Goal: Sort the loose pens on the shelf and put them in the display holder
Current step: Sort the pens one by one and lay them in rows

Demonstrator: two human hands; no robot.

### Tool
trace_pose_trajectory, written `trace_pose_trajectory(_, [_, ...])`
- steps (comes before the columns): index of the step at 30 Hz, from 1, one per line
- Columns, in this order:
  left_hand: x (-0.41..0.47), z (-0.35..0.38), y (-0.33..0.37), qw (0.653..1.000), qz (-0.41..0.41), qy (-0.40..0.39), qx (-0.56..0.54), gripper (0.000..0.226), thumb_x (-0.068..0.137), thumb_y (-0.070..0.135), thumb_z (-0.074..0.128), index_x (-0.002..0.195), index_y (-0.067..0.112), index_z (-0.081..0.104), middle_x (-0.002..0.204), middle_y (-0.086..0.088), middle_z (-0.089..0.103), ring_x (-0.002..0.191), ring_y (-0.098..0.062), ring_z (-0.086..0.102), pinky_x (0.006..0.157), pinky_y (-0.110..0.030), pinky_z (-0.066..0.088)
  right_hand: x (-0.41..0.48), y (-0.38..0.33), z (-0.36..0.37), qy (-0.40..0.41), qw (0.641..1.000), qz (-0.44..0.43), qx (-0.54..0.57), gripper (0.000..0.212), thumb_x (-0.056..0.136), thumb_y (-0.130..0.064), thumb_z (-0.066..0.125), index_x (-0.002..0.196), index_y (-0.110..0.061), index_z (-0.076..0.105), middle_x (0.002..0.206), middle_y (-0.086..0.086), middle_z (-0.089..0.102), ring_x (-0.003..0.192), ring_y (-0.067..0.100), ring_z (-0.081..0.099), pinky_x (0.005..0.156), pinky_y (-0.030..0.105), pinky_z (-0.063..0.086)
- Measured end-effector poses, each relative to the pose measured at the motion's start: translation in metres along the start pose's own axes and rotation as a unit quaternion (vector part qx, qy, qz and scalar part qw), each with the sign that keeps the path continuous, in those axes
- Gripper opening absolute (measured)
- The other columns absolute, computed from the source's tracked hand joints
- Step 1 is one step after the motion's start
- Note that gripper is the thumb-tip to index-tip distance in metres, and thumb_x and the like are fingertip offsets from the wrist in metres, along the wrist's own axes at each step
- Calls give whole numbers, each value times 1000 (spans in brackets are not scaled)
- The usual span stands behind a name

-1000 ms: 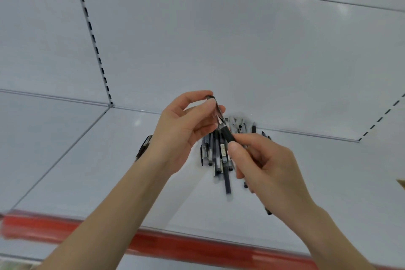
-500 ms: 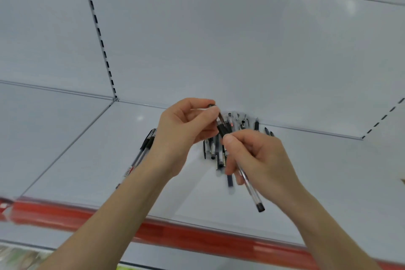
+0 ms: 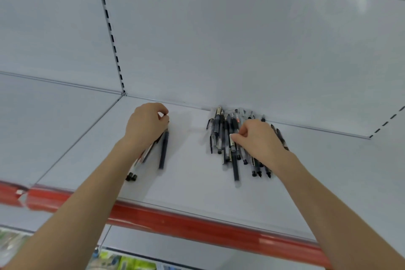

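A heap of loose pens point(image 3: 221, 136), mostly black and clear, lies against the back panel on the white shelf point(image 3: 192, 182). My right hand point(image 3: 260, 140) rests on the heap's right side, and its thumb and forefinger pinch one pen in the heap point(image 3: 232, 146). A smaller group of pens point(image 3: 140, 160) lies to the left, partly under my left wrist. My left hand point(image 3: 146, 125) is curled above that group, its fingertips at the far end of a dark pen point(image 3: 163, 151) that lies on the shelf. No display holder is in view.
A red price strip point(image 3: 175, 219) runs along the shelf's front edge. A slotted upright point(image 3: 109, 28) divides the white back panel. Green packaged goods point(image 3: 122, 263) show on a lower shelf at the bottom left.
My hands have parted. The left hand carried a dark pen left to the small group. The right hand dropped onto the heap, and the clear pen it held is no longer raised.
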State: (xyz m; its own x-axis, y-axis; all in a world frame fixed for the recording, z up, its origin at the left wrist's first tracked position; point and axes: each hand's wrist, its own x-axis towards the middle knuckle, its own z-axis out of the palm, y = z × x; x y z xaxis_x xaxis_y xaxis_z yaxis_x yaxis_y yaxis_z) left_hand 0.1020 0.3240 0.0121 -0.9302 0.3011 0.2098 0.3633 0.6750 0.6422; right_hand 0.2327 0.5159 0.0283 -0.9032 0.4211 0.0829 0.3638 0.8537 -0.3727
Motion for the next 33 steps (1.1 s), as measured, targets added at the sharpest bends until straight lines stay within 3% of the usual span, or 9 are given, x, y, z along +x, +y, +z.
trace_pose_trajectory(6, [1, 7, 2, 995, 33, -11, 96, 35, 89, 22, 54, 122, 9, 57, 117, -19, 55, 110, -35, 49, 89, -34, 38, 7, 2, -2, -18, 1000, 15, 12, 26, 85, -10, 56, 90, 15, 65, 71, 25, 62, 62, 27, 54, 59, 28, 43])
trace_pose_trajectory(11, [5, 28, 35, 993, 87, -71, 45, 24, 89, 20, 54, 107, 6, 63, 109, -13, 62, 102, -28, 56, 86, -31, 42, -1, 6, -7, -39, 999, 17, 24, 29, 88, -14, 56, 97, 13, 65, 99, 29, 66, 93, 38, 64, 60, 13, 46])
trace_pose_trajectory(13, [6, 36, 48, 989, 100, -98, 49, 20, 89, 19, 53, 99, 5, 64, 105, -10, 64, 99, -27, 57, 84, -34, 46, -4, 5, -6, -46, 998, 17, 30, 31, 87, -18, 59, 86, 13, 64, 86, 28, 67, 81, 38, 64, 57, 11, 46])
trace_pose_trajectory(16, [9, 46, 59, 983, 104, -128, 86, 14, 87, 19, 55, 88, 9, 63, 93, -9, 62, 87, -27, 57, 74, -31, 45, -4, 1, -3, -39, 999, 17, 12, 36, 86, -14, 59, 54, -8, 43, 49, 9, 44, 47, 22, 44, 67, 36, 53])
trace_pose_trajectory(20, [19, 56, 62, 978, 92, -148, 115, 14, 84, 20, 58, 74, 11, 57, 80, -14, 64, 75, -29, 60, 64, -30, 44, -8, -5, -7, -43, 998, 29, 24, 40, 82, -5, 55, 50, -13, 33, 46, 0, 31, 43, 14, 32, 54, 30, 42])
trace_pose_trajectory(24, [29, 60, 65, 978, 67, -178, 89, 14, 78, 12, 59, 65, 11, 55, 67, -8, 53, 63, -24, 46, 56, -26, 37, -13, 1, -6, -29, 993, 47, 105, 16, 81, -10, 57, 67, -2, 54, 54, 6, 40, 51, 16, 37, 54, 26, 34])
trace_pose_trajectory(27, [33, 61, 69, 978, 41, -192, 72, 16, 74, 8, 56, 60, 6, 49, 57, -5, 44, 60, -24, 42, 51, -25, 32, -19, 3, -10, -10, 987, 55, 150, 29, 84, -16, 55, 99, 9, 59, 72, 16, 54, 67, 17, 46, 58, 24, 40])
trace_pose_trajectory(29, [34, 64, 73, 979, 36, -183, 83, 26, 75, 7, 54, 54, 8, 38, 54, -3, 37, 55, -20, 38, 47, -23, 27, -23, 3, -13, 6, 984, 49, 173, 29, 87, -18, 52, 100, 7, 58, 72, 14, 55, 65, 16, 47, 53, 15, 39])
trace_pose_trajectory(33, [37, 69, 79, 981, 43, -158, 101, 38, 79, 6, 52, 53, 12, 26, 52, -2, 28, 47, -15, 27, 44, -24, 22, -31, 5, -16, 22, 969, 54, 239, 12, 88, -18, 50, 88, -9, 58, 72, 6, 60, 57, 13, 50, 60, 27, 47])
